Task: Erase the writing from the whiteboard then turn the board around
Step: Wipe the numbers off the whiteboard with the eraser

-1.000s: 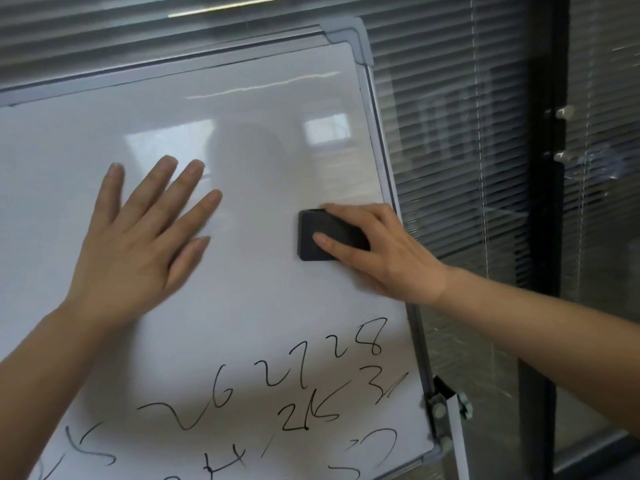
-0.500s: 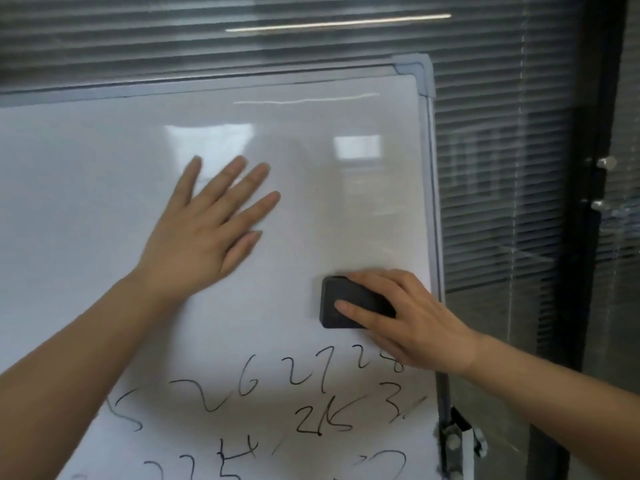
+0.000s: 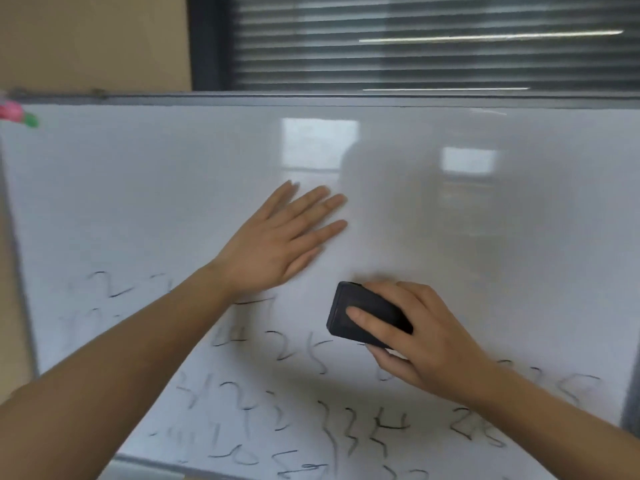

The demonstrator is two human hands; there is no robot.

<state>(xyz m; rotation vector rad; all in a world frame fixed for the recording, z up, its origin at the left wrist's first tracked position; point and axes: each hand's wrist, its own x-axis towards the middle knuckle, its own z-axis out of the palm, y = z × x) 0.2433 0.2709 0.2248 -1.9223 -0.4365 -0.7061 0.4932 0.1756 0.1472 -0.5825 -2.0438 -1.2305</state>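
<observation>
The whiteboard (image 3: 450,220) fills most of the head view; its upper half is wiped white, and several rows of black handwritten numbers (image 3: 363,424) cover the lower half. My left hand (image 3: 277,244) presses flat on the board's middle with straight fingers spread. My right hand (image 3: 422,337) grips a black eraser (image 3: 360,317) against the board, just below and right of the left hand, at the top edge of the writing. The picture is blurred by motion.
A pink and green magnet (image 3: 17,114) sticks to the board's top left corner. Behind the board are a tan wall (image 3: 93,39) and a dark window with slatted blinds (image 3: 415,39). The grey board frame (image 3: 311,98) runs along the top.
The eraser and my right hand have moved down and leftward across the board into the top rows of numbers. The view has swung left, showing more of the board; my left hand stays flat.
</observation>
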